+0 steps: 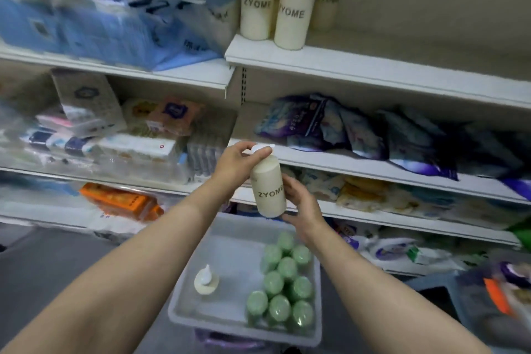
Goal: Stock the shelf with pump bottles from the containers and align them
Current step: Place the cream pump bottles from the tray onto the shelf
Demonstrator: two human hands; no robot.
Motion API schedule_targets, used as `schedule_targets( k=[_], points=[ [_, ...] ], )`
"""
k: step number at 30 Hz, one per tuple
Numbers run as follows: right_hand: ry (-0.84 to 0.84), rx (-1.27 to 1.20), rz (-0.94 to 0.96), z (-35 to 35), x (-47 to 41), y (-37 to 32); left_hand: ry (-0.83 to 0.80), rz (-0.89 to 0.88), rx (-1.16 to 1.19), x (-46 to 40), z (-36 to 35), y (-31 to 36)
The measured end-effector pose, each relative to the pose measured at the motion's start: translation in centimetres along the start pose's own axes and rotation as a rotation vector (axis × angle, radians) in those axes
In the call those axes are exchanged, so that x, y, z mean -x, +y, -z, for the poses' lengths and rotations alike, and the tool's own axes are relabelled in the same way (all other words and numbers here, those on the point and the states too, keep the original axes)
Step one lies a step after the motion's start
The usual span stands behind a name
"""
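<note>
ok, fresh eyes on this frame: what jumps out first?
Dead centre, a cream bottle marked ZYOME is held up before the shelves, the left hand at its pump and the right hand round its base. Below sits a grey bin holding green-capped bottles and one cream bottle. Three matching bottles stand on the top right shelf.

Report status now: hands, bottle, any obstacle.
Left hand pinches pump head. Right hand holds cream bottle, between bin and top shelf. Three bottles already there; path clear.
</note>
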State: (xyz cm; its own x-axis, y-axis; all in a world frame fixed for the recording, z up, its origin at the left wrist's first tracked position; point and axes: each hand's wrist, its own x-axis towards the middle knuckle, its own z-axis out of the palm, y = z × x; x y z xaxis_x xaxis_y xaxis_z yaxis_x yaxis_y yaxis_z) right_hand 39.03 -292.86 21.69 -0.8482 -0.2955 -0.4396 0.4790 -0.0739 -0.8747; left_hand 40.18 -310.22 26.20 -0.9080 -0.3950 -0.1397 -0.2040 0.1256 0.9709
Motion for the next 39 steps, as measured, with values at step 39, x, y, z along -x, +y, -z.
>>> schedule_targets(
  k=[39],
  points=[
    [0.029,0.047,0.479,5.2,-5.7,-30.0,0.025,-0.574,-0.111,-11.3,-12.1,21.3]
  ],
)
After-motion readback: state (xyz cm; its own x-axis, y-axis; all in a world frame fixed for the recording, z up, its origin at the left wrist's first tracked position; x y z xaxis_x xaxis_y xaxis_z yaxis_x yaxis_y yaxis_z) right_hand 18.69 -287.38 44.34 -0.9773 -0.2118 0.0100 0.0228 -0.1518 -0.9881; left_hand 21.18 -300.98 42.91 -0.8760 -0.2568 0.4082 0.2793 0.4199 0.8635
